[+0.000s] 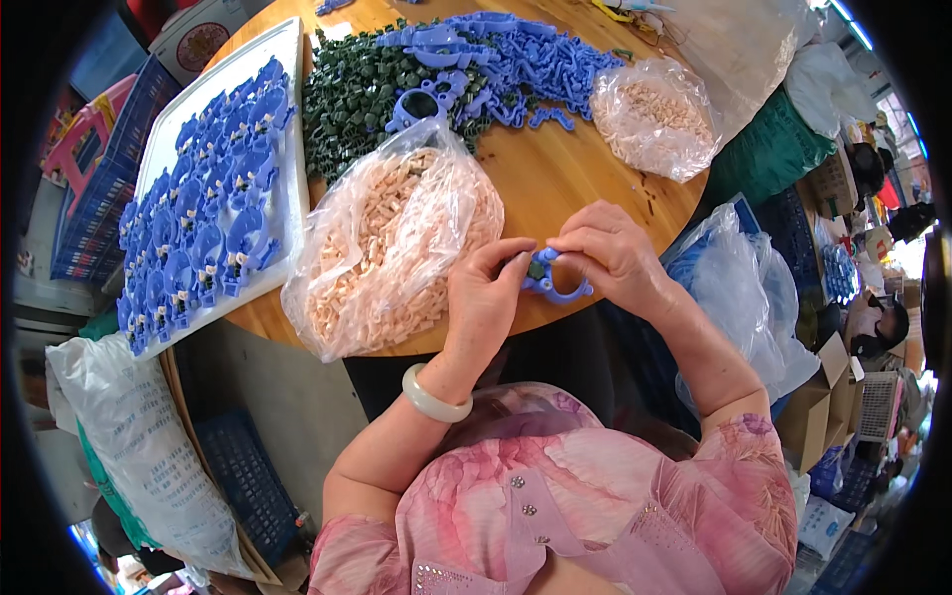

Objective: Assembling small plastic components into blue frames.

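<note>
At the near edge of the table, I hold a small blue plastic toy part point(565, 296) with a ring-shaped end up in front of me. My left hand point(484, 297) is closed, thumb and fingertips pinching at its left side, where a bit of dark green shows. My right hand point(617, 256) pinches its upper right side. The fingertips cover some of the part. Just left of my left hand lies an open clear bag of small peach-coloured plastic pieces point(397, 233). Beyond it are a heap of dark green pieces point(347, 99) and a heap of blue parts point(555, 64).
On the left, a white tray point(291, 149) carries rows of blue assembled pieces point(203, 213). A smaller bag of peach pieces point(654, 114) sits at the right of the round wooden table point(540, 169). Sacks, blue crates and a cardboard box point(823, 397) stand around it.
</note>
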`<state>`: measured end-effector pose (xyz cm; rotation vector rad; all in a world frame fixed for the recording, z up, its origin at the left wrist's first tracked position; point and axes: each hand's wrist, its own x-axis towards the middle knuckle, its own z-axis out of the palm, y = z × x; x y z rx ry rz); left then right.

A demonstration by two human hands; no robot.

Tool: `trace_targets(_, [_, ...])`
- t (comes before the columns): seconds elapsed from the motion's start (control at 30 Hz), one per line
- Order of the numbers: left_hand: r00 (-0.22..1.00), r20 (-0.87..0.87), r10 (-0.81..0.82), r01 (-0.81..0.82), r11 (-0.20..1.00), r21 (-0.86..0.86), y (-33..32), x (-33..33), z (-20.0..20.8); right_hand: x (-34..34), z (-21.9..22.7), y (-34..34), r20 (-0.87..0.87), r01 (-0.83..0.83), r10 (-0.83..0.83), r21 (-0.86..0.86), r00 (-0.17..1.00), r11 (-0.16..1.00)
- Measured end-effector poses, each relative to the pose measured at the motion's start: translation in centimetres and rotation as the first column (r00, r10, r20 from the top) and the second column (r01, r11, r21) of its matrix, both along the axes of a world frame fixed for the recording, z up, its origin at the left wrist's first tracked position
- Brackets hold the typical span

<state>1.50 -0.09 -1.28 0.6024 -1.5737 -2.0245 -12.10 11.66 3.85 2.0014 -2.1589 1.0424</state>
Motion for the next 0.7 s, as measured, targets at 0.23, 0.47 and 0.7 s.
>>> trace_targets(0.23, [0.999, 0.021, -0.027, 0.025, 0.996, 0.08, 0.0, 0.2, 0.2, -3.5, 0.9, -1.7, 0.481, 0.063, -0.115, 0.123, 0.869, 0.99])
trace_targets(0.47, [0.999, 0.014, -0.034, 0.034, 0.999, 0.003, 0.1, 0.0, 0.1, -12.5, -2.9, -7.6, -0.247, 0.407, -0.38, 0.065, 0.891, 0.911])
trace_targets(0.7, [0.996, 0.047, -0.079, 0.078, 0.997, 0.027, -0.6, 0.1, -0.4, -11.8, -2.9, -7.3, -0.394, 0.374, -0.312, 0.091, 0.865, 0.923])
